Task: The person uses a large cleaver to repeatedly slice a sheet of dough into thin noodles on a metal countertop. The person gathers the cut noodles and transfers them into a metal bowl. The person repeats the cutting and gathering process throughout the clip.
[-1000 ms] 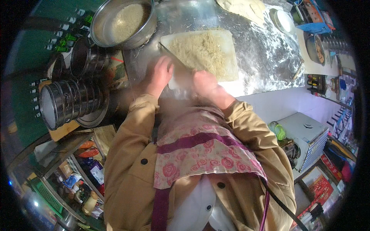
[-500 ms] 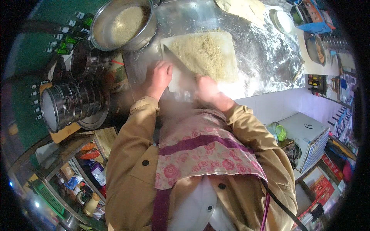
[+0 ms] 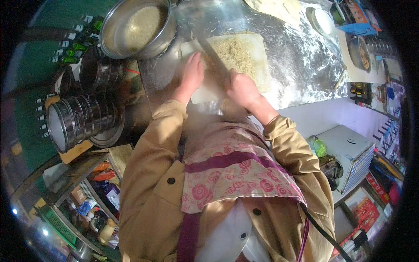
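Note:
A broad-bladed kitchen knife slants across a white cutting board, its blade pointing away from me to the upper left. My right hand is closed around the handle. To the right of the blade lies a heap of pale, finely cut shreds, too blurred to name exactly. My left hand rests over the board's left part, fingers stretched out and beside the blade. I see nothing held in it. Haze blurs the board between my hands.
A large steel bowl with pale crumbly contents stands at the upper left. Pale dough sheets lie on the floured metal tabletop. Stacked round metal steamers are at my left, and a white appliance stands at the right.
The knife has shifted right, its blade now steeper and over the heap's left side. My left hand has moved forward and right, its fingers straightening from a curl.

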